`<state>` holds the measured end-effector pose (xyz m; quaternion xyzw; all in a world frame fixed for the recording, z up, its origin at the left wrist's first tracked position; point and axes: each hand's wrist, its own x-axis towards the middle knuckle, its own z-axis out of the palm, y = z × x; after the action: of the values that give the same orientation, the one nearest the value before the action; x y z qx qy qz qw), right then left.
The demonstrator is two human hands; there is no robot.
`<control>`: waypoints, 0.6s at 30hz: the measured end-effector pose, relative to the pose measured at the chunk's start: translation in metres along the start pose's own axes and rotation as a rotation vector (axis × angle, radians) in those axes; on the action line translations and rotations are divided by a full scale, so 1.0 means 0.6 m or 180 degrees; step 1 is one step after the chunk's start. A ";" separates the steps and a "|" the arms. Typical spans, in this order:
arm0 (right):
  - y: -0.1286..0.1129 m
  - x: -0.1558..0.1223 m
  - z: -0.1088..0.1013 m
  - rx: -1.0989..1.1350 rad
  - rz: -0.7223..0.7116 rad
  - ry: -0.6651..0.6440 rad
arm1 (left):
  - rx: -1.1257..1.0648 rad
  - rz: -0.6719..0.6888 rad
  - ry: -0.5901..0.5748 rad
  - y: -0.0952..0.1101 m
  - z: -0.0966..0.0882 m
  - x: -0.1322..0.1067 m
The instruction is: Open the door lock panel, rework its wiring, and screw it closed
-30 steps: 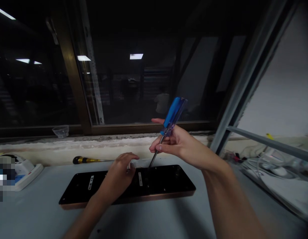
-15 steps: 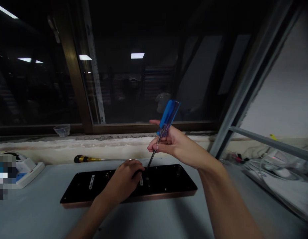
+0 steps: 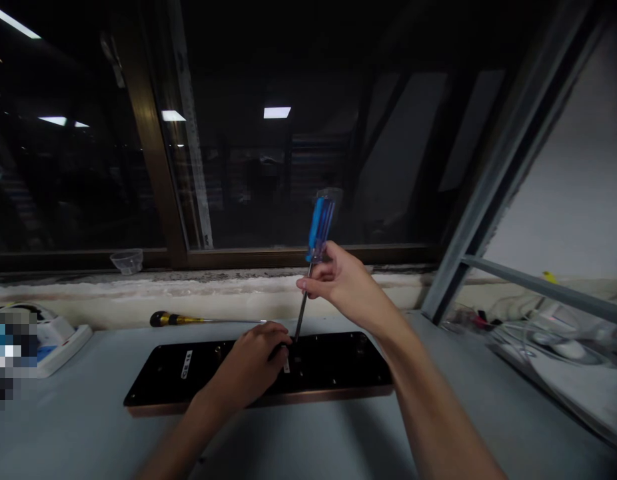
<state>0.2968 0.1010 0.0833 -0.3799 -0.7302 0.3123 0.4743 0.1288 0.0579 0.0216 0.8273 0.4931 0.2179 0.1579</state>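
Note:
My right hand [image 3: 346, 287] is closed, thumb and fingers pinching the shaft of a screwdriver [image 3: 319, 227] just below its translucent blue handle. The screwdriver stands almost upright, its tip down at the top face of a flat black panel [image 3: 333, 363] with rounded corners and a copper-coloured side. My left hand [image 3: 256, 357] lies across the panel's middle with bent fingers, closed around a small dark part beside the tip; the fingers hide what it is. White labels and small holes show on the panel.
Behind the panel lies a second screwdriver [image 3: 181, 319] with a yellow and black handle. A clear plastic cup [image 3: 127, 261] sits on the window sill. White power strip [image 3: 63, 350] at left; grey metal frame [image 3: 488, 200] and tangled cables [image 3: 548, 333] at right.
The screwdriver has swung from leaning right to nearly upright. My right hand has shifted a little left, its fingers now more curled. My left hand stays in place.

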 end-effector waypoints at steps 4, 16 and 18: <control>0.001 0.003 0.014 -0.0201 -0.0153 0.0151 | 0.0023 -0.0021 0.0000 -0.001 0.000 0.001; -0.020 -0.015 -0.005 0.1287 0.0213 -0.1137 | -0.0088 -0.0032 0.0068 0.002 -0.003 0.003; -0.013 -0.011 0.003 0.1367 0.0140 -0.1242 | -0.0175 -0.0083 0.0220 0.004 -0.003 0.009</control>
<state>0.2947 0.0909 0.0862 -0.2194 -0.7164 0.5371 0.3875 0.1322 0.0617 0.0253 0.8081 0.5029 0.2577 0.1663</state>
